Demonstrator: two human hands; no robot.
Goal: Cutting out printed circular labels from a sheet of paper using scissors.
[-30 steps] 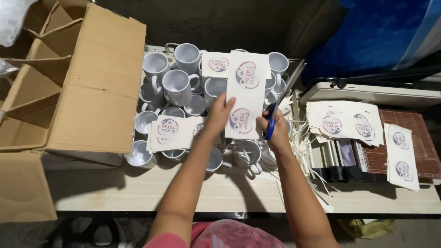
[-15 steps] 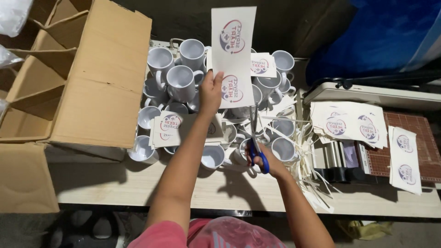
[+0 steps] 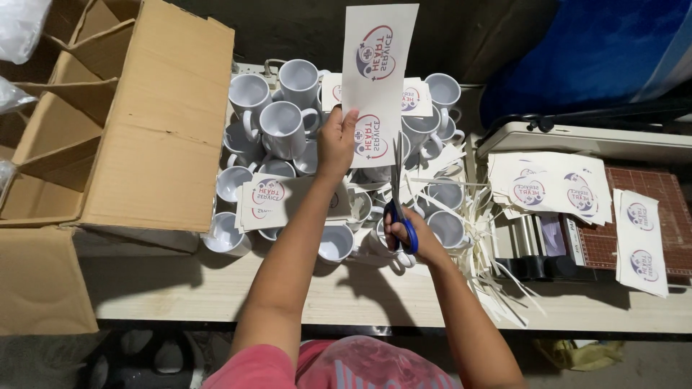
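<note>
Head view — a printed sheet is being trimmed over white mugs.
The left hand (image 3: 337, 140) pinches the tall printed sheet (image 3: 378, 79) upright above the mugs (image 3: 282, 130); the right hand (image 3: 409, 234) — fingers curled through blue-handled scissors (image 3: 400, 205) — sets the blades at its lower edge.

Left hand (image 3: 337, 142) raised, grip pinched; right hand (image 3: 407, 234) lower, fingers curled.

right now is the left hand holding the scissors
No, the blue-handled scissors are in the right hand; the left hand holds up a printed paper strip.
</note>
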